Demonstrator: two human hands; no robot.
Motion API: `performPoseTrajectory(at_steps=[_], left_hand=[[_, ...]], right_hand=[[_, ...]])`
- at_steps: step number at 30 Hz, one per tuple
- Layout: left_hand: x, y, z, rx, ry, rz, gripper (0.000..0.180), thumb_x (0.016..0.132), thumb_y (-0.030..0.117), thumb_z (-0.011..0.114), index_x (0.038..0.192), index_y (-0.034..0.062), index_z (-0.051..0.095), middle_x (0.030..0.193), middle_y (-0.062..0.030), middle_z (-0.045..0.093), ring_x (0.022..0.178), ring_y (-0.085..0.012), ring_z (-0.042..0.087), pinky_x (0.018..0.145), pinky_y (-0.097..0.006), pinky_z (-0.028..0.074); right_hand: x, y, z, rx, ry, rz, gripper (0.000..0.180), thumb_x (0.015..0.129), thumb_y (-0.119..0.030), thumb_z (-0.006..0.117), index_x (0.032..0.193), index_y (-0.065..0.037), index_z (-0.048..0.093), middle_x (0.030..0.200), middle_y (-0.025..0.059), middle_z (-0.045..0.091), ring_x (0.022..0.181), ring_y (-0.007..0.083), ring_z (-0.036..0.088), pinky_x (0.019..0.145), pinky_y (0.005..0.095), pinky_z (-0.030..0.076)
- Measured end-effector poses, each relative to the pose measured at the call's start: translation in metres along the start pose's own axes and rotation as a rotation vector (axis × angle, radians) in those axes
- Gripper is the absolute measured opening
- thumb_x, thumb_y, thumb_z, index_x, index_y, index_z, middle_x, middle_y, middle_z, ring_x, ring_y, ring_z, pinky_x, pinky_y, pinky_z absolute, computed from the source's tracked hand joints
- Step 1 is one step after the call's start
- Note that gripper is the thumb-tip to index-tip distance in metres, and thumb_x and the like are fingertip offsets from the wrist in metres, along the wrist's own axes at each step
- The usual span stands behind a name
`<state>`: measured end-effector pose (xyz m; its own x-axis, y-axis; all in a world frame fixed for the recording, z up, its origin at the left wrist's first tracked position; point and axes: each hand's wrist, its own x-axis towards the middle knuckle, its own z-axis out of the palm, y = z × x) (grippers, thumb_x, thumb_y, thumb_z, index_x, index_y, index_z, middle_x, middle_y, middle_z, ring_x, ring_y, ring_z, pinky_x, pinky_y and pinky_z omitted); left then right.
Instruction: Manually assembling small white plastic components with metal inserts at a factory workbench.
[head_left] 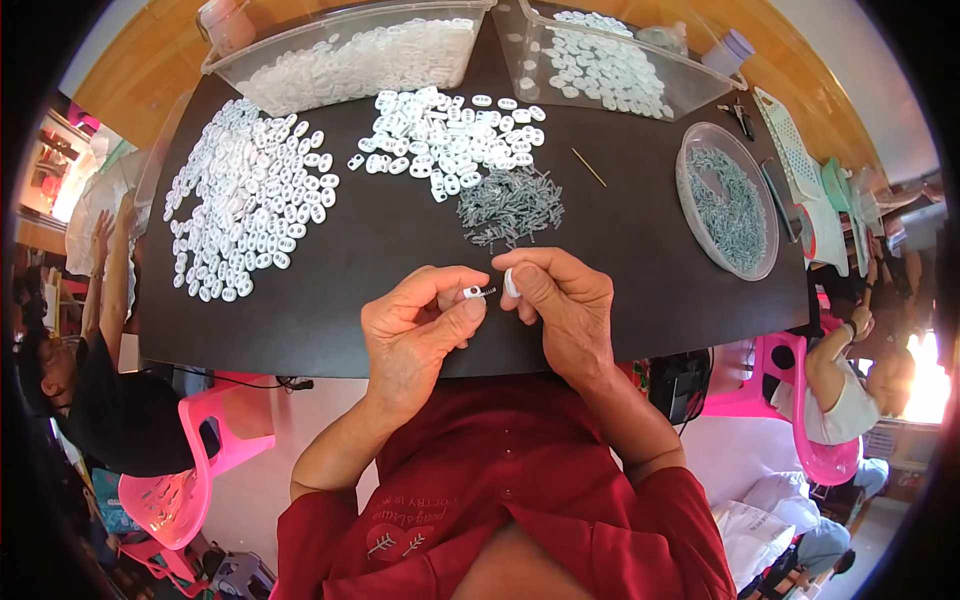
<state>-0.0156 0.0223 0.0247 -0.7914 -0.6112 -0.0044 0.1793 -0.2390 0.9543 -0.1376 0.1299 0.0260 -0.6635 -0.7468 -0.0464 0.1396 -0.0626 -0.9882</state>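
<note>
My left hand (412, 322) pinches a small white plastic cord-lock piece (472, 293) with a dark hole, and a thin metal spring (489, 292) sticks out of it toward the right. Close beside it, my right hand (566, 305) grips a white rounded plastic cap (512, 284) between thumb and fingers. The spring's tip and the cap are slightly apart. Both hands are over the table's near edge. Just beyond them lies a heap of grey springs (510, 205), touching a pile of white oval two-hole pieces (440, 138).
A larger pile of white ovals (245, 200) covers the left side. Two clear bins (345, 95) of white parts stand at the back. On the right is a round tub (768, 225) of springs; a thin brass rod (590, 168) lies nearer the middle. People sit on both sides.
</note>
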Motion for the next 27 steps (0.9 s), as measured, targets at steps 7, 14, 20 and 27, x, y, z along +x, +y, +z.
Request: performPoseTrajectory(at_steps=[7,14,20,27], left_hand=[[0.002,0.001,-0.001,-0.037,0.041,-0.044,0.016,0.083,0.000,0.064,0.099,-0.0018,0.065,0.073,0.0000,0.055,0.063,-0.0052,0.049,0.053,-0.019,0.041],[0.001,-0.001,-0.003,-0.021,0.059,-0.062,0.014,0.084,0.003,0.064,0.098,-0.0016,0.064,0.070,0.0004,0.058,0.060,-0.0049,0.051,0.050,-0.018,0.040],[0.000,-0.002,-0.003,0.016,0.090,-0.060,0.013,0.084,0.004,0.065,0.096,-0.0010,0.064,0.070,0.0009,0.057,0.060,-0.0043,0.051,0.050,-0.018,0.040],[-0.002,-0.003,-0.001,0.038,0.117,-0.049,0.012,0.085,0.004,0.064,0.096,-0.0008,0.064,0.071,0.0018,0.057,0.061,-0.0036,0.051,0.051,-0.018,0.041]], right_hand=[[0.002,0.003,0.005,-0.043,-0.024,-0.010,0.017,0.089,-0.005,0.055,0.103,0.000,0.065,0.076,0.0023,0.063,0.065,0.0043,0.051,0.058,0.0181,0.042],[0.003,0.005,0.003,-0.004,-0.039,0.003,0.016,0.087,-0.005,0.059,0.101,-0.001,0.065,0.078,0.0012,0.064,0.068,0.0039,0.053,0.059,0.0181,0.043],[0.003,0.006,0.007,0.016,0.018,0.028,0.016,0.086,-0.006,0.061,0.100,0.000,0.065,0.078,0.0024,0.065,0.065,0.0040,0.053,0.057,0.0177,0.043],[0.004,0.007,0.012,0.022,0.027,0.004,0.015,0.086,-0.007,0.061,0.098,0.000,0.065,0.078,0.0022,0.065,0.065,0.0039,0.054,0.056,0.0180,0.043]])
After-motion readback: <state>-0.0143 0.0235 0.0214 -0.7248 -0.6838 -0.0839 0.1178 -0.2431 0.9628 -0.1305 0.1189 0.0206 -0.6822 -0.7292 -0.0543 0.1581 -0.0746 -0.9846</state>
